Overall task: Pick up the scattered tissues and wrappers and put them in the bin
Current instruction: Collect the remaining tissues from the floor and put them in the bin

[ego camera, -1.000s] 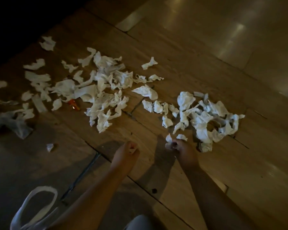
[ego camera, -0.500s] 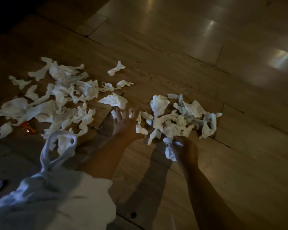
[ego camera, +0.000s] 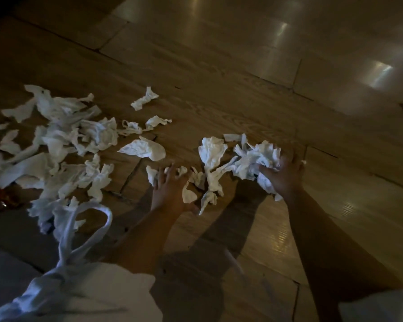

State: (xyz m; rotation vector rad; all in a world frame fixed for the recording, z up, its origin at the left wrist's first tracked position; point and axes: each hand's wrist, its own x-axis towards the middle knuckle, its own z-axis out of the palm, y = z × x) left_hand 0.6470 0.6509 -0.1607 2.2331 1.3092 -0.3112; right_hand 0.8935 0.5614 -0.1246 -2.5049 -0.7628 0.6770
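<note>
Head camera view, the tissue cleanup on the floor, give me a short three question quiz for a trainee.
1. True or false: the right hand is gathering a bunch of crumpled tissues.
2. The left hand is: A) spread with fingers open over small tissue scraps; B) closed in a fist; C) out of view.
3. Fill in: the white plastic bag sits at the lower ______ of the view.

Key
1. True
2. A
3. left
</note>
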